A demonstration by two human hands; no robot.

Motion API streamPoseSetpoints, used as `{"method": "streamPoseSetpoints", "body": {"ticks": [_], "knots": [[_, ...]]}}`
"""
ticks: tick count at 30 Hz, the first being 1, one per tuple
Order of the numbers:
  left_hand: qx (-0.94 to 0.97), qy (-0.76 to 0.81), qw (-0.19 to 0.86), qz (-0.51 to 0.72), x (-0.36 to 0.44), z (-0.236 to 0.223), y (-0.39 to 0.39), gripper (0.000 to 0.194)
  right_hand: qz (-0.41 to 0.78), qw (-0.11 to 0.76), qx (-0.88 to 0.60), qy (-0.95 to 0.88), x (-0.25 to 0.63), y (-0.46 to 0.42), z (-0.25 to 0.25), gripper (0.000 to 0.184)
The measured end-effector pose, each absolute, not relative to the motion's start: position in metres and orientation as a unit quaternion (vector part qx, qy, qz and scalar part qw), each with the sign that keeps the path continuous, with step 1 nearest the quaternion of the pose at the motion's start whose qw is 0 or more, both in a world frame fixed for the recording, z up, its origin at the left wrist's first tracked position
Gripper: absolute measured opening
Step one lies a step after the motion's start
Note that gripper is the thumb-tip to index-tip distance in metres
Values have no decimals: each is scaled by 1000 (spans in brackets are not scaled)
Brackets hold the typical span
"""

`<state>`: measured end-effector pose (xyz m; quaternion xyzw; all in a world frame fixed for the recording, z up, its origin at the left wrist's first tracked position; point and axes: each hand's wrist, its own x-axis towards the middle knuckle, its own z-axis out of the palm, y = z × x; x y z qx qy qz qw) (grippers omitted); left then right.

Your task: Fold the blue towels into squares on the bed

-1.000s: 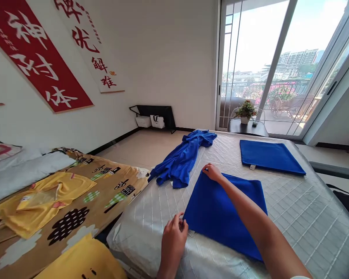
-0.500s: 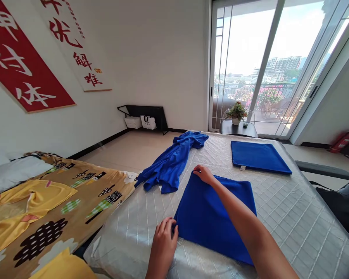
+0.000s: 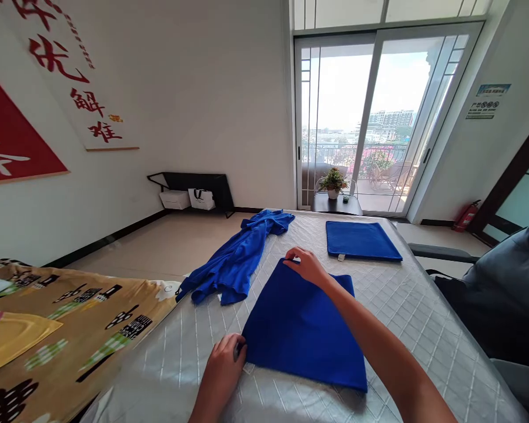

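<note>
A blue folded towel (image 3: 302, 329) lies flat on the grey quilted mattress (image 3: 405, 305) in front of me. My left hand (image 3: 223, 370) pinches its near left corner, fingers closed on the cloth. My right hand (image 3: 305, 265) reaches over the towel and grips its far left corner. A crumpled blue towel (image 3: 235, 261) sprawls to the left, hanging over the mattress edge. A second folded blue towel (image 3: 360, 240) rests further back on the mattress.
A second bed with a brown patterned cover (image 3: 70, 317) and yellow cloth (image 3: 9, 335) stands to the left. A dark grey chair (image 3: 506, 294) is at the right. Beyond the mattress are a small table with a plant (image 3: 334, 182) and glass doors.
The view has swung to the right and up. Both hands have stayed on the same two corners of the near blue towel; the left fingers have closed more tightly on its corner.
</note>
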<state>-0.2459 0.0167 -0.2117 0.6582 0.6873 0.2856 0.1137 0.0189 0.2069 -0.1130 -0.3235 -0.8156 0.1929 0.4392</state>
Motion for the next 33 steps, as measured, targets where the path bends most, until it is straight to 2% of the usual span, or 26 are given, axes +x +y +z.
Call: {"method": "streamPoseSetpoints", "body": {"ticks": [7, 12, 17, 23, 28, 33], "knots": [[642, 684, 128, 323, -237, -212, 22, 22, 139, 417, -290, -850, 54, 172, -82, 10], [632, 660, 110, 391, -228, -169, 18, 33, 104, 411, -278, -862, 89, 156, -66, 14], [674, 593, -43, 438, -216, -82, 22, 39, 88, 463, -292, -833, 132, 137, -43, 20], [707, 515, -247, 417, -199, 7, 21, 38, 119, 508, -354, -776, 185, 95, -13, 27], [727, 458, -340, 383, -194, 34, 21, 39, 151, 418, -341, -828, 212, 62, -1, 26], [743, 420, -368, 371, -190, 43, 23, 39, 189, 365, -340, -846, 226, 44, 2, 22]]}}
